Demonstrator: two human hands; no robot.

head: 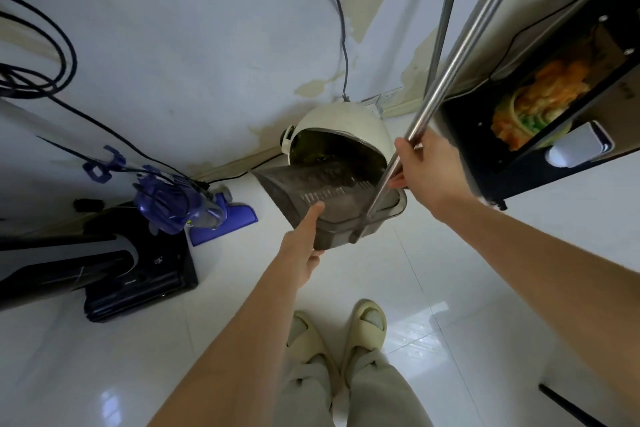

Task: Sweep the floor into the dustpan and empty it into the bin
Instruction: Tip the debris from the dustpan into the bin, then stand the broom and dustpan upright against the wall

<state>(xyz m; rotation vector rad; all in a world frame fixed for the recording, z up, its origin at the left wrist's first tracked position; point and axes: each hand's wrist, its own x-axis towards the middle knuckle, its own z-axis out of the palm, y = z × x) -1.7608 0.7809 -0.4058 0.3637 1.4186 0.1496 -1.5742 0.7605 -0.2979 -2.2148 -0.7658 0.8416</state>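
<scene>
Sandalled feet (pixel 341 329) stand at six o'clock on the tiled floor. Left hand (pixel 302 246) grips the dustpan (pixel 332 208) rear, tipping its mouth into the open bin (pixel 341 135) at twelve o'clock. Right hand (pixel 420 170), at two o'clock, clasps the metal handle (pixel 460 55), steadying the tilt. Bin contents appear dark, indistinct.
</scene>
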